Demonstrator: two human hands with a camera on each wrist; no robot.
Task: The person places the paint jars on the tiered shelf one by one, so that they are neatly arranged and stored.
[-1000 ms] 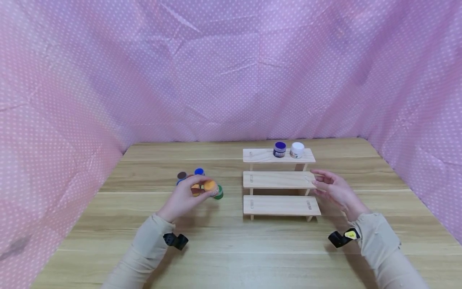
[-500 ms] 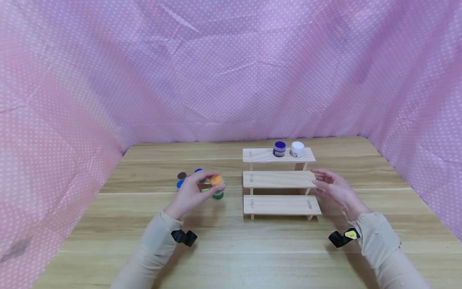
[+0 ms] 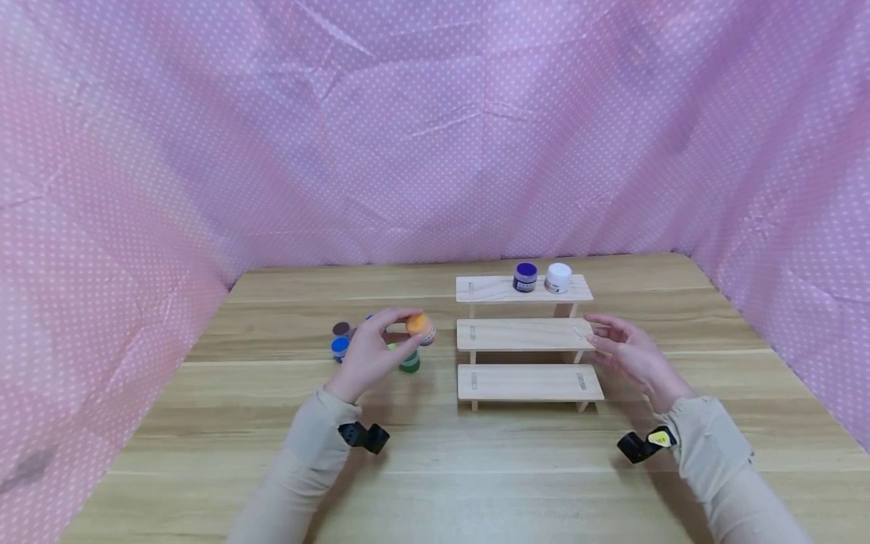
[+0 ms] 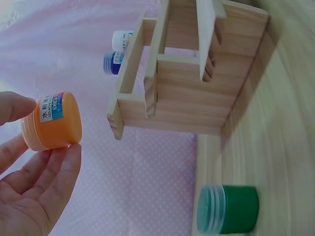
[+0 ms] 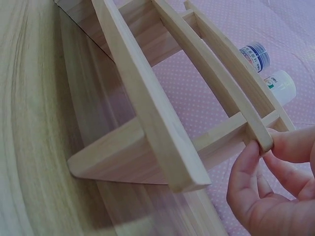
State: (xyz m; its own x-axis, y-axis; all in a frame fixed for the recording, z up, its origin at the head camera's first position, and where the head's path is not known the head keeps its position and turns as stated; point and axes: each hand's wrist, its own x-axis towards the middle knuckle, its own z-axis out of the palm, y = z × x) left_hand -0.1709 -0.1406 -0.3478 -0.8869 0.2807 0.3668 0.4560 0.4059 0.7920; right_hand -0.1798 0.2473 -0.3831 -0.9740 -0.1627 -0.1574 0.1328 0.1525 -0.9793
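Observation:
My left hand holds an orange paint jar between thumb and fingers, raised above the table. Below it stands a green paint jar, partly behind the hand in the head view. My right hand pinches the right end of the middle shelf of a three-tier wooden stand; in the right wrist view thumb and fingers meet around the board's corner. On the top shelf sit a purple paint jar and, to its right, a white paint jar.
Left of my left hand stand a blue-lidded jar and a dark brown-lidded jar; others are partly hidden behind the hand. A pink dotted cloth hangs around the back and sides of the wooden table.
My left hand has lifted the orange paint jar up and to the right, away from the other jars toward the stand. My right hand has stayed on the middle shelf.

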